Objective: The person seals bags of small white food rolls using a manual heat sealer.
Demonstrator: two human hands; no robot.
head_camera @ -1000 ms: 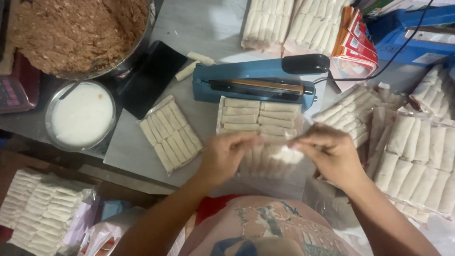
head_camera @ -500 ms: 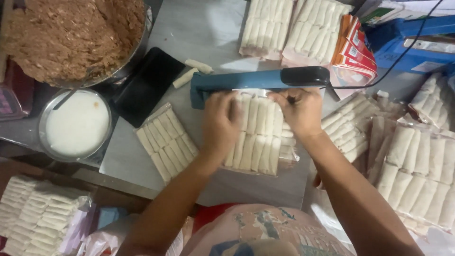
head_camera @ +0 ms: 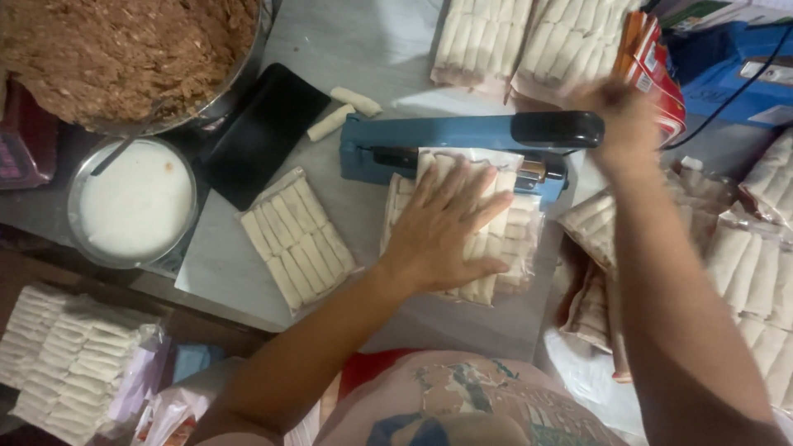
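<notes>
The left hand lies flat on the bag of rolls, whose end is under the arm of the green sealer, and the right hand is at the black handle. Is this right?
Not quite: the sealer is blue, not green, as the head view shows. The left hand lies flat on the bag of rolls, and the right hand is at the black handle.

Blue heat sealer [head_camera: 446, 144]: painted metal body, smooth, slight sheen; its handle [head_camera: 557, 130] is black plastic, matt. Under its bar, a clear glossy plastic bag of pale, matt, dough-wrapped rolls [head_camera: 504, 239]. Grey tabletop [head_camera: 372, 45] beneath the sealer: smooth, dull. Left of the sealer, a black slab [head_camera: 264, 132], smooth and glossy. Further left, a shiny metal bowl [head_camera: 239, 83] of coarse, rough brown filling, and a metal dish [head_camera: 78, 177] of smooth white liquid.
</notes>
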